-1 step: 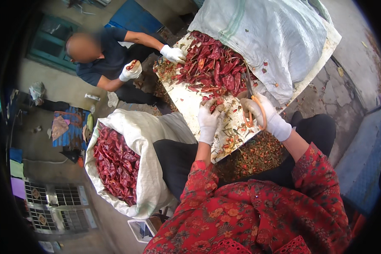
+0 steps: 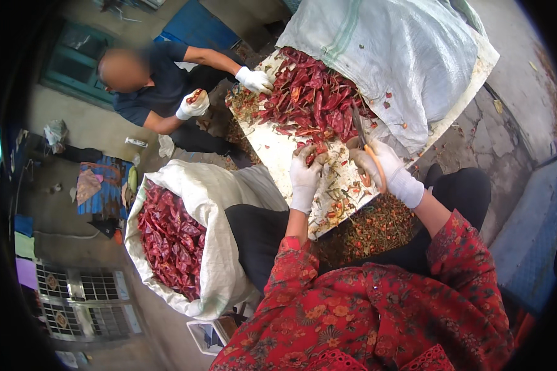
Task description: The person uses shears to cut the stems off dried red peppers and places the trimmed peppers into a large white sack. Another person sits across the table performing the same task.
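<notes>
Working at a table [image 2: 269, 149], upper right of centre, before heaped peppers [image 2: 315, 93], upper centre.
With the right hand [image 2: 393, 168], right of centre, gripping scissors [image 2: 369, 150]; with the left hand [image 2: 304, 177], mid-frame, pinching a pepper [image 2: 310, 159]. Hold steady, well clear of the blades [image 2: 358, 123]. Cannot make out the pinched pepper's shape.

Dried red chili peppers [image 2: 319, 102] heaped, wrinkled and glossy, on the white tabletop [image 2: 269, 143], and there, orange-handled scissors [image 2: 377, 166], metal blades angled toward the heap, perhaps slightly parted

No readable text or numbers.
</notes>
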Demonstrator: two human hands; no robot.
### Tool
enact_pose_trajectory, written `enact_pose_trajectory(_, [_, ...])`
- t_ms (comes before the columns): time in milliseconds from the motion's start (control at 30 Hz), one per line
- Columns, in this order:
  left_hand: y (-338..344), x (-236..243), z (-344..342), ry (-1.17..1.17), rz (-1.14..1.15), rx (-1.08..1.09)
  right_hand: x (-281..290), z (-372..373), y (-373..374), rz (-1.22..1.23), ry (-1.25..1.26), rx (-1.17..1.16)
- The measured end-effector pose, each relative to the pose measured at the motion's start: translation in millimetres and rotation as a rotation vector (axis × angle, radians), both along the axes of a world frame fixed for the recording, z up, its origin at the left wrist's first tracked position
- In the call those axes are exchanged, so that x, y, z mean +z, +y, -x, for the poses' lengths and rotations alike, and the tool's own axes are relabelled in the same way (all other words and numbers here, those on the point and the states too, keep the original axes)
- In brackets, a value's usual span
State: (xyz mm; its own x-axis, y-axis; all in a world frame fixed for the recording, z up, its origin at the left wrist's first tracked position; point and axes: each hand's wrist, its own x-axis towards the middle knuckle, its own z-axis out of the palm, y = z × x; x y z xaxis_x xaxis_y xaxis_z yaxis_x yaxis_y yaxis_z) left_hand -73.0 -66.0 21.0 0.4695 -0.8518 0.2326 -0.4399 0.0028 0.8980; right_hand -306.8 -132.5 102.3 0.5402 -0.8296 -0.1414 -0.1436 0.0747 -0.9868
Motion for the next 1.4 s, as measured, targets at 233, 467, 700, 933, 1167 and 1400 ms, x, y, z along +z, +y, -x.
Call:
enact_pose_trajectory(233, [12, 51, 25, 0.022, 0.084, 0.055, 15, 5, 25, 0.810, 0.687, 0.145])
enact_pose_trajectory(467, [19, 83, 55, -0.414, 0.017, 0.106, 10, 7, 26, 0.786, 0.735, 0.163])
enact_pose_trajectory(700, [10, 88, 72, 0.154, 0.170, 0.105, -21, 1, 12, 0.581, 0.376, 0.241])
enact_pose_trajectory(933, [24, 61, 58, 0.708, 0.077, -0.004, 27, 19, -15, -0.362, -0.505, 0.106])
enact_pose_trajectory(1167, [29, 86, 56, 0.473, 0.079, 0.015, 27, 10, 16, 0.893, 0.502, 0.098])
enact_pose_trajectory(1400, [34, 104, 77, 0.322, 0.067, 0.030, 14, 11, 11, 1.046, 0.534, 0.102])
